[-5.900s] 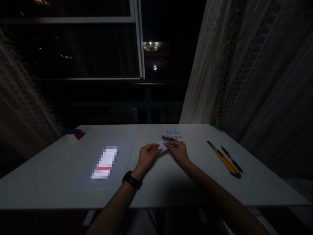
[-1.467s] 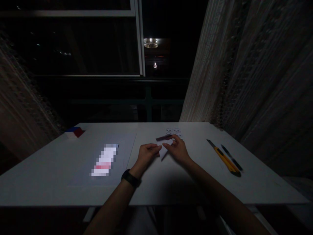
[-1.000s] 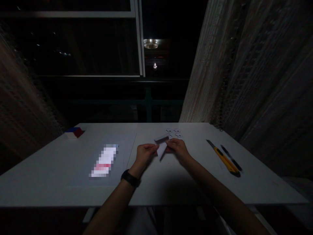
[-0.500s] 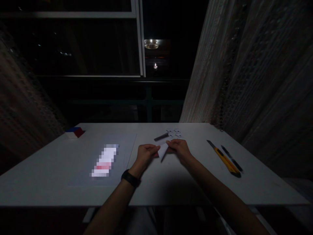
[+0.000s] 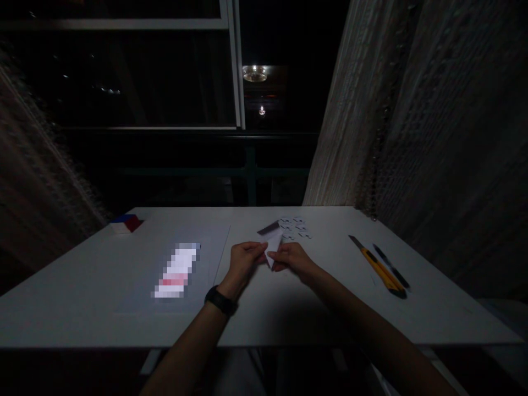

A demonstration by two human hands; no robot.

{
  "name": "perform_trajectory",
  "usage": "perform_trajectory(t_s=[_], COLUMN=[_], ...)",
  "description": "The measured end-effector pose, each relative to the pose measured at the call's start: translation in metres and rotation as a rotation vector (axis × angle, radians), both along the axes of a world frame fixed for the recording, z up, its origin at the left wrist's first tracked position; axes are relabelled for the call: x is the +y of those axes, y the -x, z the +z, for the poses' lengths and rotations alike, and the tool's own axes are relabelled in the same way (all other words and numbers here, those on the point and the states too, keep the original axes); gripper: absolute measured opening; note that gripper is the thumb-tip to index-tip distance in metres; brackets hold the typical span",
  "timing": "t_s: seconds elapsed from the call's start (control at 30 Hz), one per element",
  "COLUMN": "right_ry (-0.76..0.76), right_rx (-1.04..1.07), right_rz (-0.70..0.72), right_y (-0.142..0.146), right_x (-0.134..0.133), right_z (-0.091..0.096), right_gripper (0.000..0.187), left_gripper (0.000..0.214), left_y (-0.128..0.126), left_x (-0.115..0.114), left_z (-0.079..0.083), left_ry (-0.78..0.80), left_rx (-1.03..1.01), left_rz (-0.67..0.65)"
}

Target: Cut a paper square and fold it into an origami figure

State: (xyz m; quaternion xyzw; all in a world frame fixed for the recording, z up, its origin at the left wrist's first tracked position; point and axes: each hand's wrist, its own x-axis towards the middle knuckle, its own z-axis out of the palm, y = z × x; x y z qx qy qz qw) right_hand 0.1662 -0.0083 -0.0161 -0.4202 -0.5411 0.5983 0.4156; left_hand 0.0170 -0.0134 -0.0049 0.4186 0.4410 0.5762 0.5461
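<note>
In the head view, the left hand [image 5: 246,259] and right hand [image 5: 295,257] pinch a folded white paper [image 5: 273,241] between narrowly closed fingers [image 5: 257,250], around mid-worktop [image 5: 330,324], nearer its far edge. The fingers hide parts of the paper's lower end. Dark marks on small white pieces [image 5: 301,227] towards that edge are hard to make out.

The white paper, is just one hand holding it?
No, the left hand and the right hand both pinch the white paper between their fingers.
</note>
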Motion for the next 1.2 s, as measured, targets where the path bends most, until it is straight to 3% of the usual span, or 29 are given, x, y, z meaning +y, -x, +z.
perform_trajectory(t_s=[0.27, 0.57, 1.2], right_ry=[0.031, 0.104, 0.076], right_rx=[0.084, 0.072, 0.019], right_rz=[0.025, 0.219, 0.160], right_y=[-0.0035, -0.0078, -0.0081], right_x=[0.0007, -0.0020, 0.0026], right_z=[-0.0025, 0.0005, -0.0052], right_gripper=[0.034, 0.036, 0.030], left_gripper=[0.031, 0.031, 0.032], left_y=[-0.0012, 0.0016, 0.0011], left_x=[0.0006, 0.0027, 0.0015], left_z=[0.0000, -0.0049, -0.0034], left_ry=[0.029, -0.024, -0.006], left_rx=[-0.014, -0.058, 0.012], left_rz=[0.017, 0.001, -0.082])
